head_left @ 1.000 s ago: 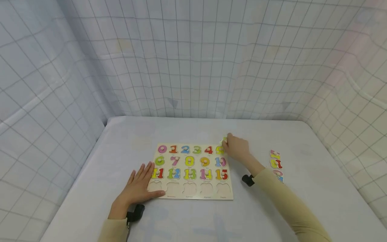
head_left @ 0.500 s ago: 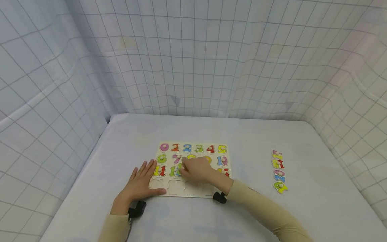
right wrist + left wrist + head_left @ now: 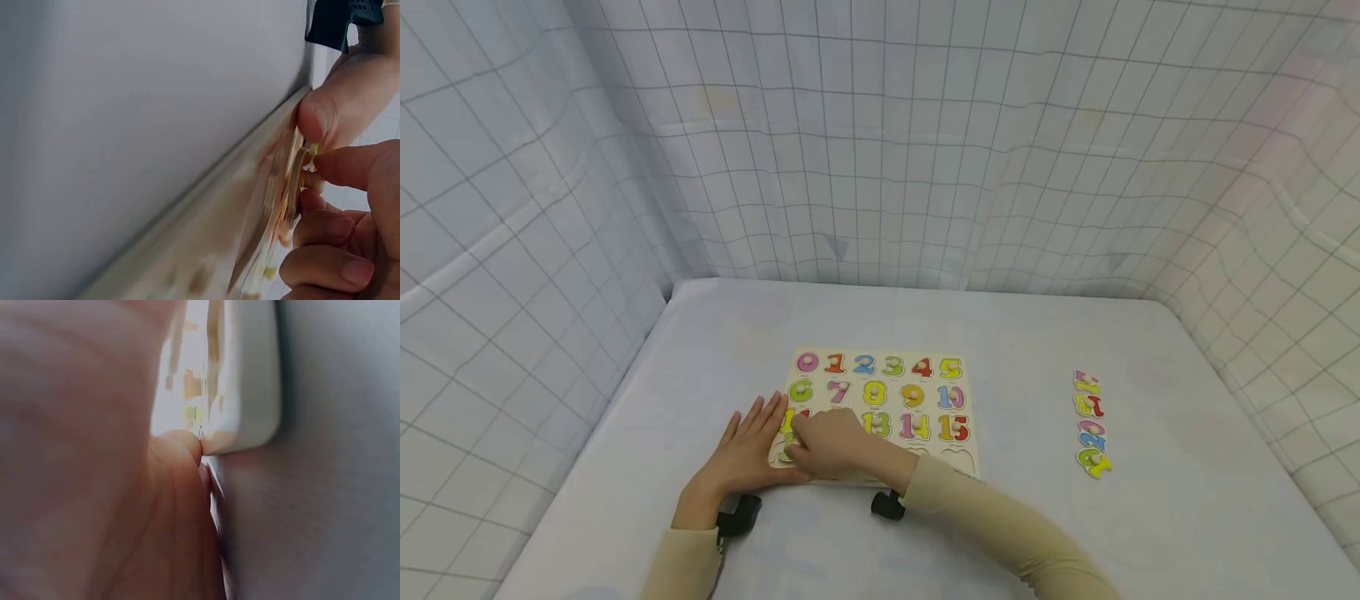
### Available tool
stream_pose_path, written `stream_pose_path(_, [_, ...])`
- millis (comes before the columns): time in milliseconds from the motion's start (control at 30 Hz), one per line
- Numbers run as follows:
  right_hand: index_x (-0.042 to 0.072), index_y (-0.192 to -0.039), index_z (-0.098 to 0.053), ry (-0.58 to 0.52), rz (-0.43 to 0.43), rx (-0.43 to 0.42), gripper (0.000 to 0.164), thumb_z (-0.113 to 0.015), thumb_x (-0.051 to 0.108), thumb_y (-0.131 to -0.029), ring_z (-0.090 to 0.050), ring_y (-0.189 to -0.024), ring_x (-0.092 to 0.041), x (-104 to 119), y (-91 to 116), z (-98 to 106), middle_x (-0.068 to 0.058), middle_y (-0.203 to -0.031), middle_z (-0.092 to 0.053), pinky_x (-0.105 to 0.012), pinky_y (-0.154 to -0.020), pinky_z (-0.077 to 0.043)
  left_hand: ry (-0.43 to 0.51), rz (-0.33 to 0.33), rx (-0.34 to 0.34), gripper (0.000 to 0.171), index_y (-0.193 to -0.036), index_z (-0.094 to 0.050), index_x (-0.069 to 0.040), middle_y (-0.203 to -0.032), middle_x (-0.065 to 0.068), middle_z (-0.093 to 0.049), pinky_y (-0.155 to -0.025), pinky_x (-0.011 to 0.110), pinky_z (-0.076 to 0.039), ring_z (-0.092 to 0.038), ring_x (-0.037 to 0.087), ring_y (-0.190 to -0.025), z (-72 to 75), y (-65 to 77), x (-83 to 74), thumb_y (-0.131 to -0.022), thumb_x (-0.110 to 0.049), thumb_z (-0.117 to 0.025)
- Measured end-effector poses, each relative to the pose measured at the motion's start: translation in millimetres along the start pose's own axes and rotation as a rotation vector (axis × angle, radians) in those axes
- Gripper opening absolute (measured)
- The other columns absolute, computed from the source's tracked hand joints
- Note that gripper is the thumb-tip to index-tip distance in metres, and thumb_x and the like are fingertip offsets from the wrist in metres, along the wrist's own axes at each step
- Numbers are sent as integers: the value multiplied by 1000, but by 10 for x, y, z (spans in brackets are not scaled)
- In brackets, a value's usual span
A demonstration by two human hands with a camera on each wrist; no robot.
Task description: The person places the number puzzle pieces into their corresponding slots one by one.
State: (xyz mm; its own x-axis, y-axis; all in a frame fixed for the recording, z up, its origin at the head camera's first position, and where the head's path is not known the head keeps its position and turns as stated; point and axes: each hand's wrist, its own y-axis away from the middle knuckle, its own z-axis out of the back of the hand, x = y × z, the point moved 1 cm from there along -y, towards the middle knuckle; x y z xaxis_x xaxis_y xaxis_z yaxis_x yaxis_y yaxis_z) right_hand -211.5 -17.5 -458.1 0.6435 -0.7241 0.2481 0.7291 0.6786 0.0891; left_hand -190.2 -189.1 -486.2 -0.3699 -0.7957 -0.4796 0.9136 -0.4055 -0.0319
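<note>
A wooden number puzzle board (image 3: pixel 892 395) lies on the table, with knobbed number pieces filling its upper rows and cut-out slots along the front row. My left hand (image 3: pixel 741 454) rests flat on its left edge, fingers spread and thumb along the front corner. My right hand (image 3: pixel 833 442) pinches a yellow-green number piece (image 3: pixel 786 448) by its knob, over the front-left slot. In the right wrist view, this puzzle piece (image 3: pixel 295 187) is close over the board, right by the left thumb (image 3: pixel 319 115). The right hand hides several pieces and slots.
To the right of the board, several loose number pieces (image 3: pixel 1092 433) lie in a column on the white-covered table (image 3: pixel 1022 350). A white gridded curtain (image 3: pixel 895 167) surrounds the table at the back and sides.
My right hand has moved from the board's far right corner leftward and nearer, carrying the number piece to the front-left slot. The left hand stays on the board's left edge.
</note>
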Motion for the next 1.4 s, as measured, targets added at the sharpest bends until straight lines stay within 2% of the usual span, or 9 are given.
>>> stream_pose_path(133, [16, -93, -58, 44, 20, 17, 21, -50, 35, -96, -49, -55, -7, 82, -69, -42, 9, -65, -53, -23, -50, -38, -1, -13, 6, 113, -149, -24, 1, -153, 20, -20, -108, 59, 0, -10, 39, -140, 19, -10, -25, -69, -63, -72])
stream_pose_path(367, [15, -101, -62, 81, 17, 30, 22, -52, 34, -94, -51, -60, -9, 141, -108, -24, 6, -77, -61, -26, -55, -42, -36, 30, 46, 107, -149, -23, 1, -154, 19, -19, -108, 60, -2, -10, 40, -140, 67, -45, -83, -71, -48, -78])
stream_pose_path(567, [16, -93, -60, 48, 7, 55, 18, -54, 32, -94, -50, -59, -8, 124, -109, -20, 7, -74, -58, -24, -53, -41, -48, 21, 45, 107, -148, -23, 2, -154, 20, -19, -108, 60, -3, -10, 41, -140, 76, -48, -103, -71, -47, -78])
stream_pose_path(867, [17, -90, -60, 34, 0, 86, 21, -55, 36, -95, -51, -60, -7, 138, -111, 14, 8, -73, -57, -24, -54, -42, -65, 43, 73, 111, -150, -20, 1, -155, 18, -16, -108, 59, -1, -8, 39, -141, 73, -50, -65, -71, -52, -77])
stream_pose_path(1033, [18, -87, -59, 50, -23, 101, 23, -55, 40, -95, -51, -59, -7, 157, -99, 25, 9, -70, -56, -24, -55, -42, -45, 32, 58, 113, -149, -21, 2, -154, 19, -17, -108, 59, 0, -8, 39, -141, 61, -33, -53, -70, -57, -75])
stream_pose_path(1233, [20, -76, -55, -13, -51, 74, 31, -55, 46, -94, -48, -55, -5, 101, -48, -11, 11, -61, -50, -22, -52, -36, -4, -7, 13, 116, -149, -22, 2, -153, 21, -19, -107, 61, 0, -9, 41, -140, -7, -23, 2, -68, -64, -73])
stream_pose_path(1400, [21, -74, -52, -80, -92, 14, 34, -53, 48, -94, -45, -51, -6, -88, 57, 32, 9, -57, -48, -22, -50, -31, -18, 32, 43, 121, -151, -19, -3, -156, 16, -14, -108, 57, 4, -3, 37, -142, -41, -27, 26, -66, -75, -65])
